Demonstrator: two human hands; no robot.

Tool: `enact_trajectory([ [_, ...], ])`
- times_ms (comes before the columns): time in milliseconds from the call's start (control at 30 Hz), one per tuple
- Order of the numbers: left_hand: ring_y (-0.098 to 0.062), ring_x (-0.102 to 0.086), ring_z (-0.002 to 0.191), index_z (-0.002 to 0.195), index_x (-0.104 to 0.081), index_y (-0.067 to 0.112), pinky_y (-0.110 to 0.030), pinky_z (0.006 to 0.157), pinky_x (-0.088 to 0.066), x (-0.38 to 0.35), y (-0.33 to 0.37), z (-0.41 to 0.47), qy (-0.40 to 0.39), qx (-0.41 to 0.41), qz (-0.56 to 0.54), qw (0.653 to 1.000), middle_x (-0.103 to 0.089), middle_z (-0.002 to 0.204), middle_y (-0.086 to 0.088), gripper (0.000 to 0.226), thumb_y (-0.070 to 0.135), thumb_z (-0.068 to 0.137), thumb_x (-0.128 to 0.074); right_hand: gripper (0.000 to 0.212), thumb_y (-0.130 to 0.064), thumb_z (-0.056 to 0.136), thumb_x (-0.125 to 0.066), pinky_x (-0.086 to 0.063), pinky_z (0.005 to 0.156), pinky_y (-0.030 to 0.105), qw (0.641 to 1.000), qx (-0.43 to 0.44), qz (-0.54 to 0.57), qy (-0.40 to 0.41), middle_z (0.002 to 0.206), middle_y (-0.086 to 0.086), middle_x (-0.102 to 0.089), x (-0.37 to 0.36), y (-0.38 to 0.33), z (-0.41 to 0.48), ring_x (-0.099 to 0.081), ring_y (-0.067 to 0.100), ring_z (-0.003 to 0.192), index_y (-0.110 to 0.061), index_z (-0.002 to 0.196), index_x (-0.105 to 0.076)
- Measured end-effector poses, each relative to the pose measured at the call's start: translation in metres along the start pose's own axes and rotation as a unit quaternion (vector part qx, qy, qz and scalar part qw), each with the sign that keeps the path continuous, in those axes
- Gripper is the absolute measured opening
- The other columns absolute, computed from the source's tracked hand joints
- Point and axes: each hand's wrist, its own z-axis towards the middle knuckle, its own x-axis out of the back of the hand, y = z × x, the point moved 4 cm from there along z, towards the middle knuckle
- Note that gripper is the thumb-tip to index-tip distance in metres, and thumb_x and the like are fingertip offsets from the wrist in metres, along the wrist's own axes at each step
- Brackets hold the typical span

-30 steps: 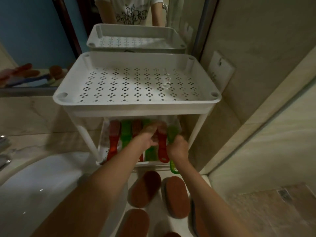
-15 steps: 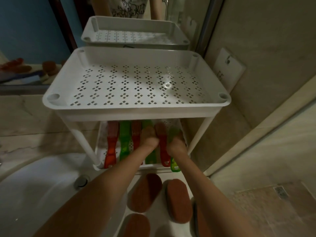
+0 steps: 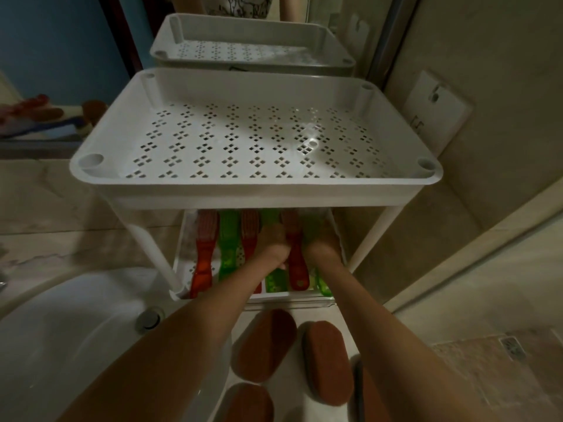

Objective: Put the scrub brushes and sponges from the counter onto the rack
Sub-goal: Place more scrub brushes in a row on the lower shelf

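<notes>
On the lower shelf [image 3: 182, 254], right hand [image 3: 321, 246] has pushed the green brush [image 3: 323, 286] deeper, left hand [image 3: 272, 245] alongside; fingers' hold unclear

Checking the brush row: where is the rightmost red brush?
The red brush lies on the lower shelf, right of centre in the head view, between the left hand and right hand.

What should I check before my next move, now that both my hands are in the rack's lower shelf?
1. Brush row: ok; six brushes lie side by side on the lower shelf, red and green alternating.
2. The far-right green brush fully inside: cannot tell; its handle tip reaches the front rim.
3. Hands free: cannot tell; the left hand and right hand lie among the brushes, fingers shaded.
4. Sponges on the rack: not ok; at least four brown sponges lie on the counter.
</notes>
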Motion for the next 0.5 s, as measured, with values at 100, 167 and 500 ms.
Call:
enact_trajectory([
  [100, -0.015, -0.063, 0.055, 0.098, -0.064, -0.011, -0.014, 0.025, -0.04, -0.001, -0.005, 0.002, 0.002, 0.001, 0.012, 1.0, -0.065, 0.074, -0.022, 0.027, 0.01, 0.097, -0.047, 0.024, -0.012, 0.099, -0.036, -0.037, 0.084, 0.025, 0.998, -0.023, 0.048, 0.021, 0.108, 0.014, -0.057, -0.003, 0.004, 0.007, -0.051, 0.029, 0.109, -0.01, 0.119, -0.05],
  [167, -0.015, -0.06, 0.047, 0.097, -0.063, -0.016, -0.014, 0.024, -0.037, -0.003, -0.009, 0.004, -0.001, 0.001, 0.009, 1.0, -0.054, 0.055, -0.014, 0.03, 0.01, 0.096, -0.048, 0.035, -0.013, 0.1, -0.034, -0.038, 0.1, 0.031, 0.999, -0.037, 0.03, 0.019, 0.134, 0.019, -0.049, -0.004, 0.003, 0.007, -0.047, 0.03, 0.125, -0.003, 0.133, -0.04],
  [500, -0.041, -0.071, 0.073, 0.077, -0.064, -0.013, -0.018, 0.025, -0.042, -0.008, -0.011, 0.004, -0.008, 0.006, 0.019, 1.0, -0.049, 0.049, -0.011, 0.034, 0.011, 0.095, -0.048, 0.05, -0.012, 0.101, -0.028, -0.024, 0.114, 0.031, 0.998, -0.03, -0.041, 0.043, 0.151, 0.019, -0.029, -0.018, 0.017, 0.005, -0.031, 0.029, 0.139, -0.002, 0.148, -0.015],
])
